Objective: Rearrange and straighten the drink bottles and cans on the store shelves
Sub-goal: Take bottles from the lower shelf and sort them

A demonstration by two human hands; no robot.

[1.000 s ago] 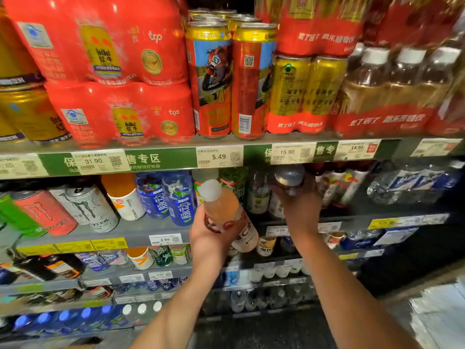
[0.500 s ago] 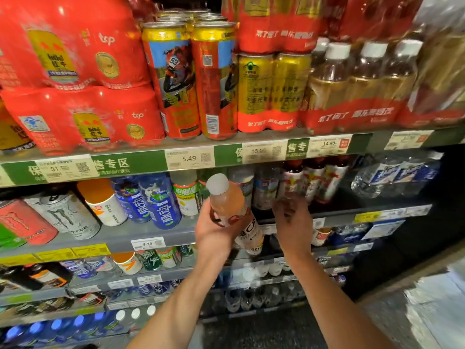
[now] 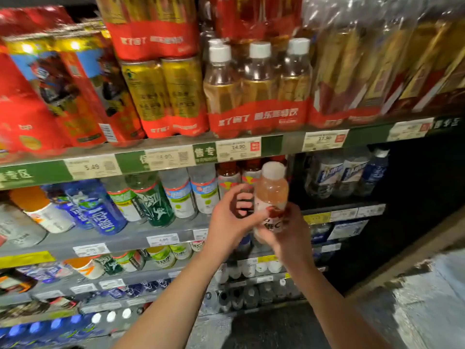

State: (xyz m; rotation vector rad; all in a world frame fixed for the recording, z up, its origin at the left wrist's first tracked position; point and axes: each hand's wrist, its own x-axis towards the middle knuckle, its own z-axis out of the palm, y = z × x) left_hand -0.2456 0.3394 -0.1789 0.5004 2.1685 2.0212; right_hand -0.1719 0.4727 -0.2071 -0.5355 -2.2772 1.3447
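A pink drink bottle [image 3: 272, 192] with a white cap stands upright in front of the second shelf [image 3: 125, 239]. My right hand [image 3: 289, 231] is wrapped around its lower part. My left hand [image 3: 230, 217] is just left of the bottle, fingers loosely curled and apart, thumb close to the label. Behind the bottle stand red-labelled bottles [image 3: 227, 178]. To their left is a row of white-labelled bottles [image 3: 205, 195], a green bottle [image 3: 154, 204] and blue bottles [image 3: 100, 214].
The top shelf holds shrink-wrapped packs of amber bottles [image 3: 256, 91], gold cans [image 3: 163, 94] and tall red cans [image 3: 80, 96]. Clear water bottles [image 3: 347, 172] sit at the right of the second shelf, beside a dark gap. Lower shelves carry more drinks.
The pink bottle has moved right, from my left hand's grip into my right hand. My right hand came off the shelf bottles. The view has shifted right.
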